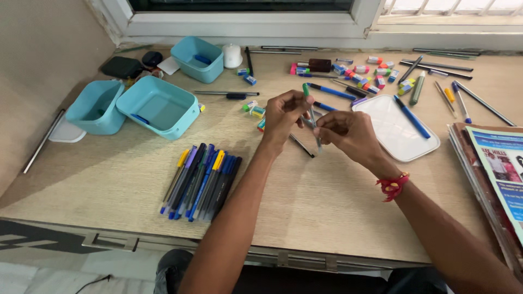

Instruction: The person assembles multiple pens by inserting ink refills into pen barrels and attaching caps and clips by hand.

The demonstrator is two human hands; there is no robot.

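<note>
The forearms are extended from the near table (327, 218) edge. A green-capped pen (311, 117) is held upright above the table centre: its upper part is pinched in the grip of the left hand (283, 117), its lower part in the grip of the right hand (346, 133). A row of pens (201, 182) is laid to the left, a white lid (395, 136) to the right. Teal boxes (155, 106) are placed further left.
</note>
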